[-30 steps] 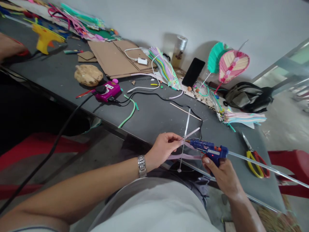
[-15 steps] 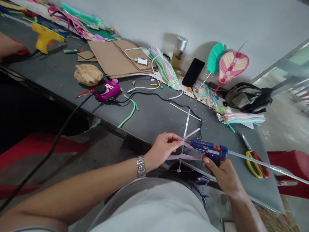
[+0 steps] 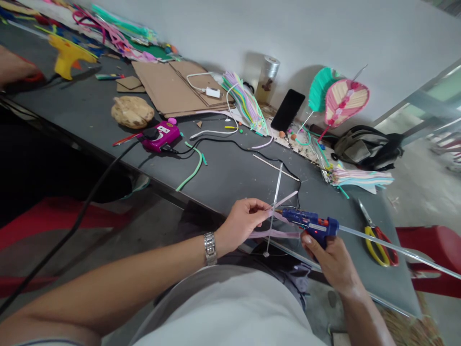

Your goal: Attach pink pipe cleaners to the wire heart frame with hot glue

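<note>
My left hand (image 3: 245, 222) pinches a crossed frame made of a thin transparent rod (image 3: 275, 206) and pale pink paper strips (image 3: 273, 234). My right hand (image 3: 334, 264) grips a small blue hot glue gun (image 3: 312, 223), its nozzle pointing at the crossing of the frame, right next to my left fingers. A long transparent glue stick (image 3: 396, 252) runs out of the gun's back. A metal wristwatch (image 3: 210, 248) sits on my left wrist. The nozzle tip is partly hidden by the strips.
Yellow-handled scissors (image 3: 376, 247) lie on the dark table (image 3: 230, 173) to the right. A black cable, green strips, a magenta device (image 3: 160, 137) and cardboard sheets (image 3: 173, 84) lie farther off. A co-worker's hand (image 3: 16, 69) rests at the far left near a yellow glue gun (image 3: 68, 55).
My hands and the glue gun keep nearly the same positions and hold. The table items shift slightly in the view as my head moves.
</note>
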`<state>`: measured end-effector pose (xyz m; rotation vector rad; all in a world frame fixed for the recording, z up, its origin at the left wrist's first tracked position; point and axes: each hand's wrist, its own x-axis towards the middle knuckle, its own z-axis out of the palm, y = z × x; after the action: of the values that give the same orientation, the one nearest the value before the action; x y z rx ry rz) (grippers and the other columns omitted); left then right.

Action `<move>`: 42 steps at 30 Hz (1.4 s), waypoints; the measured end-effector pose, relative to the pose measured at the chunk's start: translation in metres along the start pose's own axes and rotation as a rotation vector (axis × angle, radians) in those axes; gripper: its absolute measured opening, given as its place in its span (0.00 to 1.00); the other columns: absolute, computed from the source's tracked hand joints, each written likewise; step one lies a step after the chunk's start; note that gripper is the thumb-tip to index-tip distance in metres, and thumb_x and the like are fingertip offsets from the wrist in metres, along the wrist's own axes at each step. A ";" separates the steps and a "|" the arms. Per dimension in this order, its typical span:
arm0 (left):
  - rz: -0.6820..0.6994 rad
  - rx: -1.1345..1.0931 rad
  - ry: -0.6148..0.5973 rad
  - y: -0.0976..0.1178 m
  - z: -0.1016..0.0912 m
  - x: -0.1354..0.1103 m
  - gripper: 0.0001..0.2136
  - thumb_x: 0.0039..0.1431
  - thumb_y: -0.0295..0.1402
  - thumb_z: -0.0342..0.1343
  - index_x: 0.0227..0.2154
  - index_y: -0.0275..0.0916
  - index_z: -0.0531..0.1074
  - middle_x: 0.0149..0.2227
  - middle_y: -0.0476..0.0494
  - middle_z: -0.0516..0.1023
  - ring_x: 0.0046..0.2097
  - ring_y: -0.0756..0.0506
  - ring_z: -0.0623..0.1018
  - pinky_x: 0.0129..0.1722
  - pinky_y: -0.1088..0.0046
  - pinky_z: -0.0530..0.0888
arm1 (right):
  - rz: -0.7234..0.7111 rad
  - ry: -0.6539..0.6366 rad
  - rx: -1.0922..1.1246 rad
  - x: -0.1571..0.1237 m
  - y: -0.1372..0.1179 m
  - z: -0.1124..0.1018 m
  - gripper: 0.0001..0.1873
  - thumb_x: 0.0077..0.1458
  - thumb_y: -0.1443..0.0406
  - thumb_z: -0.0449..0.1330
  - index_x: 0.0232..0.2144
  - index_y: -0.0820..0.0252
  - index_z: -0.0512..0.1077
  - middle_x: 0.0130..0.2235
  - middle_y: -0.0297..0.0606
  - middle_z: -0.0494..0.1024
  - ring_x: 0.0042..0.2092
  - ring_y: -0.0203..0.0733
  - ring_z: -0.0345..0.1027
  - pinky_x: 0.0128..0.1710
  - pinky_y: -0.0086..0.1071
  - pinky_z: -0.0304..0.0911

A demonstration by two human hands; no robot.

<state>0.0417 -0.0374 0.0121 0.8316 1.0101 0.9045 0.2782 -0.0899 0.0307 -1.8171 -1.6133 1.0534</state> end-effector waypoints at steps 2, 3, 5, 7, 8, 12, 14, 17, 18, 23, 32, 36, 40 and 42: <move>0.003 0.001 0.003 -0.001 -0.001 0.000 0.11 0.51 0.38 0.65 0.31 0.34 0.77 0.25 0.51 0.70 0.27 0.53 0.65 0.29 0.74 0.62 | 0.001 0.004 -0.008 0.000 -0.001 -0.001 0.27 0.57 0.43 0.60 0.24 0.59 0.67 0.20 0.30 0.62 0.25 0.33 0.50 0.23 0.29 0.49; 0.001 0.001 0.004 -0.001 -0.001 0.000 0.11 0.51 0.38 0.65 0.31 0.34 0.77 0.25 0.51 0.70 0.27 0.53 0.65 0.29 0.74 0.62 | 0.002 0.006 -0.009 -0.001 -0.001 -0.001 0.27 0.57 0.43 0.59 0.24 0.59 0.67 0.20 0.30 0.61 0.25 0.33 0.50 0.23 0.29 0.49; 0.000 0.000 0.008 -0.002 -0.002 0.000 0.11 0.51 0.38 0.66 0.30 0.34 0.77 0.24 0.51 0.70 0.27 0.53 0.65 0.29 0.74 0.62 | -0.001 0.007 -0.007 -0.001 -0.004 -0.001 0.27 0.57 0.43 0.59 0.24 0.59 0.67 0.20 0.30 0.61 0.25 0.33 0.50 0.22 0.29 0.49; 0.003 0.001 0.006 -0.002 -0.003 -0.001 0.11 0.50 0.38 0.66 0.30 0.34 0.77 0.24 0.51 0.70 0.27 0.53 0.65 0.29 0.74 0.63 | -0.008 0.013 -0.002 -0.001 -0.007 -0.001 0.27 0.57 0.43 0.59 0.24 0.59 0.67 0.20 0.30 0.62 0.25 0.34 0.51 0.22 0.29 0.50; 0.007 0.002 0.003 -0.002 -0.003 -0.001 0.11 0.50 0.38 0.66 0.30 0.35 0.77 0.24 0.51 0.70 0.27 0.53 0.65 0.29 0.74 0.63 | -0.013 0.013 0.000 -0.001 -0.008 -0.001 0.27 0.57 0.42 0.59 0.24 0.59 0.67 0.20 0.30 0.62 0.24 0.34 0.51 0.22 0.29 0.50; 0.016 0.002 0.002 -0.003 -0.003 -0.001 0.10 0.50 0.38 0.65 0.30 0.35 0.77 0.24 0.52 0.70 0.26 0.53 0.65 0.29 0.73 0.63 | -0.031 0.000 -0.002 -0.001 -0.010 -0.001 0.27 0.57 0.42 0.59 0.23 0.59 0.66 0.20 0.30 0.61 0.25 0.34 0.51 0.23 0.28 0.50; 0.017 0.003 0.002 -0.003 -0.002 0.000 0.10 0.50 0.38 0.65 0.30 0.35 0.77 0.24 0.51 0.70 0.27 0.53 0.65 0.29 0.73 0.63 | -0.031 -0.009 -0.004 -0.001 -0.009 -0.002 0.27 0.58 0.42 0.58 0.23 0.58 0.65 0.21 0.30 0.61 0.25 0.34 0.51 0.23 0.28 0.50; 0.012 0.012 -0.004 -0.002 -0.002 -0.001 0.10 0.51 0.37 0.65 0.30 0.34 0.78 0.24 0.52 0.70 0.27 0.53 0.65 0.29 0.74 0.63 | -0.029 -0.047 -0.011 0.000 -0.006 -0.002 0.26 0.59 0.43 0.58 0.24 0.59 0.65 0.21 0.29 0.60 0.26 0.33 0.50 0.24 0.29 0.49; 0.013 0.015 -0.007 -0.001 -0.002 -0.001 0.10 0.51 0.38 0.65 0.30 0.34 0.78 0.24 0.52 0.70 0.27 0.53 0.65 0.29 0.74 0.63 | -0.034 -0.061 -0.011 0.000 -0.005 -0.003 0.26 0.59 0.44 0.58 0.25 0.59 0.65 0.22 0.29 0.60 0.26 0.33 0.50 0.24 0.29 0.49; 0.028 0.031 -0.008 -0.001 -0.003 -0.002 0.11 0.51 0.39 0.65 0.30 0.35 0.77 0.24 0.52 0.69 0.27 0.52 0.65 0.28 0.73 0.62 | -0.047 -0.071 0.006 0.001 0.002 -0.004 0.25 0.59 0.44 0.59 0.26 0.59 0.67 0.22 0.29 0.62 0.26 0.33 0.51 0.25 0.29 0.49; 0.021 0.010 -0.016 -0.003 -0.003 -0.001 0.11 0.51 0.39 0.65 0.30 0.35 0.77 0.24 0.51 0.69 0.27 0.53 0.65 0.29 0.73 0.62 | -0.024 -0.039 0.046 0.001 -0.004 0.000 0.27 0.57 0.43 0.60 0.25 0.60 0.68 0.21 0.29 0.62 0.24 0.33 0.51 0.23 0.28 0.50; 0.019 0.003 -0.012 -0.003 -0.003 -0.001 0.10 0.51 0.38 0.65 0.29 0.35 0.77 0.24 0.52 0.69 0.27 0.53 0.65 0.29 0.73 0.62 | -0.011 -0.008 0.103 0.000 0.002 -0.001 0.24 0.56 0.45 0.63 0.28 0.62 0.72 0.22 0.31 0.67 0.25 0.33 0.55 0.24 0.28 0.52; 0.020 -0.007 -0.007 -0.005 -0.005 -0.001 0.11 0.50 0.38 0.65 0.29 0.35 0.77 0.22 0.53 0.68 0.26 0.53 0.64 0.28 0.75 0.61 | -0.026 0.045 0.302 0.000 0.009 -0.011 0.22 0.54 0.48 0.66 0.33 0.62 0.75 0.26 0.35 0.74 0.25 0.34 0.61 0.24 0.29 0.57; 0.024 -0.004 -0.004 -0.005 -0.006 -0.001 0.11 0.50 0.39 0.65 0.29 0.35 0.78 0.22 0.53 0.68 0.26 0.53 0.65 0.27 0.75 0.61 | -0.033 0.122 0.477 0.001 0.010 -0.016 0.21 0.53 0.49 0.68 0.34 0.61 0.75 0.27 0.36 0.74 0.23 0.34 0.62 0.22 0.28 0.58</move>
<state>0.0369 -0.0391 0.0055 0.8431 0.9966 0.9250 0.2976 -0.0891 0.0321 -1.4961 -1.1896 1.1671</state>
